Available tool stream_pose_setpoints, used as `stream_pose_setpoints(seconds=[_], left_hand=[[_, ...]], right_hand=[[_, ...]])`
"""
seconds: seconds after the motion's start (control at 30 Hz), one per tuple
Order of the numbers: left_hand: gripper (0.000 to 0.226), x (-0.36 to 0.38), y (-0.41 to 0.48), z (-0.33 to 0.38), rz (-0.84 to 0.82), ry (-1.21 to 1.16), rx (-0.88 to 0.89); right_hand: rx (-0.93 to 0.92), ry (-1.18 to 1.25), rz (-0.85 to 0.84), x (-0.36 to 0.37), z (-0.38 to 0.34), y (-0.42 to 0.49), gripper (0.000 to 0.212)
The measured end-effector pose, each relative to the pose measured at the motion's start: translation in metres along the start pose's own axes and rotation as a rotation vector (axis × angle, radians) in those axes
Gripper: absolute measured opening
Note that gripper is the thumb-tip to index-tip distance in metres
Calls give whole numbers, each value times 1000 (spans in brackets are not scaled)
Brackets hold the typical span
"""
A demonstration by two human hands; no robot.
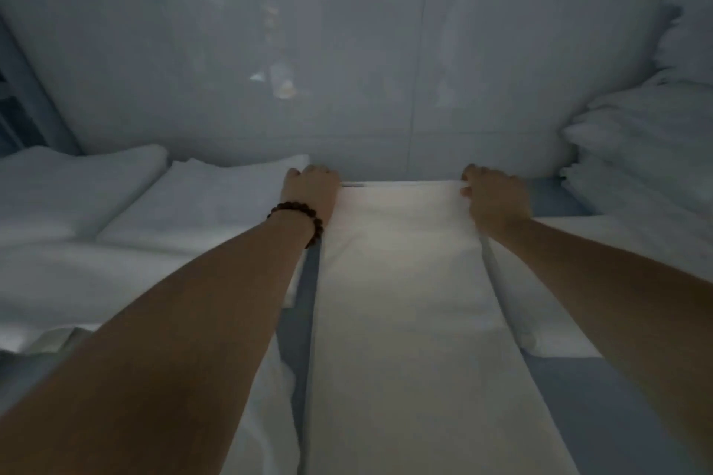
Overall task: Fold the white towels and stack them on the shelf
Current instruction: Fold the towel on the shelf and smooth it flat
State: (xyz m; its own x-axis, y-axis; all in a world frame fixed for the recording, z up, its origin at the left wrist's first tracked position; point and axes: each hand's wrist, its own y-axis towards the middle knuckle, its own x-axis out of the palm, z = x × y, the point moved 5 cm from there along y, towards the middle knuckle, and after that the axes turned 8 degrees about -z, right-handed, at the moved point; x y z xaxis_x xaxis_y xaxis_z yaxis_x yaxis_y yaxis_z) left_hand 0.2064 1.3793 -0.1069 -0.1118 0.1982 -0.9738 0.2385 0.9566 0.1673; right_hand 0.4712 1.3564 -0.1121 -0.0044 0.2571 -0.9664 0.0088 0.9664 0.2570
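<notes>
Item 1: long white towel (401, 301), laid flat as a narrow strip on the blue-grey worktop (578, 397). It runs from between the two grips back toward the person, and its far edge lies just short of the wall.

Item 2: left grip (310, 189), at the towel's far left corner, fingers curled down over the cloth edge and pinching it. A dark bead bracelet (304, 216) sits on the wrist just behind it.

Item 3: right grip (495, 197), at the far right corner, level with the left grip. Its fingers are curled and its thumb lies against the towel edge, holding it.

Item 4: folded white towels (200, 204), just outboard of the left grip, side by side along the wall.

Item 5: stack of white towels (648, 150), outboard of the right grip, well apart from it.

Item 6: flat white cloth (540, 320), under the right forearm, behind the right grip.

Item 7: glossy tiled wall (347, 50), directly beyond both grips
</notes>
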Motion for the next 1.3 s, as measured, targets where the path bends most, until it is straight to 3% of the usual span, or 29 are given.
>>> stream_pose_setpoints(seconds=[0.13,0.23,0.4,0.47,0.63,0.87,1.03,1.3], left_hand=[[43,9,5,10,87,-200,-23],[43,16,1,34,36,-299,49],[49,75,-27,90,-401,-316,71],[54,104,-38,98,-490,-285,43],[61,127,-21,92,-306,-214,29],[52,112,6,99,-322,-145,42],[54,92,-49,122,-446,-288,168],[66,84,-179,117,-642,-159,302]], right_hand=[[-19,9,-97,28,0,1,38],[-130,-25,-200,41,-15,-14,47],[-151,-11,-470,77,-53,-50,51],[-129,47,-522,95,-60,-59,52],[-92,83,-421,117,-58,-35,52],[-126,25,-406,114,-57,-10,50],[-134,69,-485,99,-63,-64,50],[-252,35,-592,75,-59,-191,57]])
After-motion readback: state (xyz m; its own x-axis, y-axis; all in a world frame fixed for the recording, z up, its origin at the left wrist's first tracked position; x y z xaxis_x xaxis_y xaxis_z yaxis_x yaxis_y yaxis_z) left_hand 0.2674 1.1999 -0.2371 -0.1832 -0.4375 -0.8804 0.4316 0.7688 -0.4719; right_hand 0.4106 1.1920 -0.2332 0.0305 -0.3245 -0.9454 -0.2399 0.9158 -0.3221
